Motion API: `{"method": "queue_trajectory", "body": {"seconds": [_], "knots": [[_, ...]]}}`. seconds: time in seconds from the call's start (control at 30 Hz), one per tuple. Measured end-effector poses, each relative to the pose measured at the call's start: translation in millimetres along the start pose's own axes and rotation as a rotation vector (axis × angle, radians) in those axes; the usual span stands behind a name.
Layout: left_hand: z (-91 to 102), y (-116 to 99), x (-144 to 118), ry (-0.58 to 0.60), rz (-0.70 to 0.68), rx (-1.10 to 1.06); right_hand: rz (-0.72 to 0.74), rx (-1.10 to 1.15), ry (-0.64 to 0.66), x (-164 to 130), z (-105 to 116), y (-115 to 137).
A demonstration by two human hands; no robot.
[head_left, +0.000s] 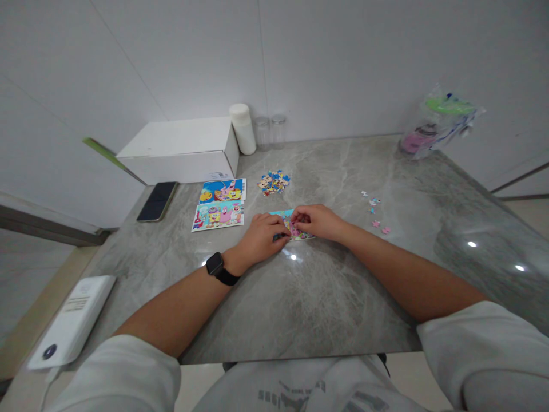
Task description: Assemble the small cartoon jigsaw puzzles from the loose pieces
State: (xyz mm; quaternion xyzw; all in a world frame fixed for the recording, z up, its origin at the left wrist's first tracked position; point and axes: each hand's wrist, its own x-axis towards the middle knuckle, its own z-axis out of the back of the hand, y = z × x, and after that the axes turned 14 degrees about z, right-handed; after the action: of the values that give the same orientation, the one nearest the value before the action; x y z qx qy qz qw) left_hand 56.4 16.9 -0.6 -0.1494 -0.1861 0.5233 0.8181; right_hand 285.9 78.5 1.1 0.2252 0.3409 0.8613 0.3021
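Both forearms reach forward and angle inward, so the two hands meet near the middle — almost touching each other. The left hand (262, 233) lies palm down with knuckles up, its fingers curled and the fingertips pressed down at the front. A dark watch sits on the left wrist. The right hand (317, 221) is also palm down, fingers bent and bunched toward the left hand — thumb hidden beneath. Both arms are bare below white sleeves.
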Motion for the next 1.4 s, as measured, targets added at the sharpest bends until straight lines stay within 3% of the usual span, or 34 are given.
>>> {"method": "queue_trajectory", "body": {"seconds": [0.2, 0.4, 1.03, 1.4], "knots": [[-0.1, 0.0, -0.2, -0.004, 0.004, 0.007, -0.035, 0.049, -0.035, 1.2, 15.8, -6.6], [-0.2, 0.7, -0.5, 0.007, 0.002, 0.015, -0.104, 0.078, 0.112, -1.3, 30.5, -11.9], [-0.1, 1.1, -0.5, 0.014, -0.003, 0.019, -0.102, -0.045, 0.178, -1.9, 29.0, -13.4], [1.1, -0.2, -0.3, 0.025, 0.002, 0.016, -0.096, 0.072, 0.130, -0.8, 36.0, -15.3]]}}
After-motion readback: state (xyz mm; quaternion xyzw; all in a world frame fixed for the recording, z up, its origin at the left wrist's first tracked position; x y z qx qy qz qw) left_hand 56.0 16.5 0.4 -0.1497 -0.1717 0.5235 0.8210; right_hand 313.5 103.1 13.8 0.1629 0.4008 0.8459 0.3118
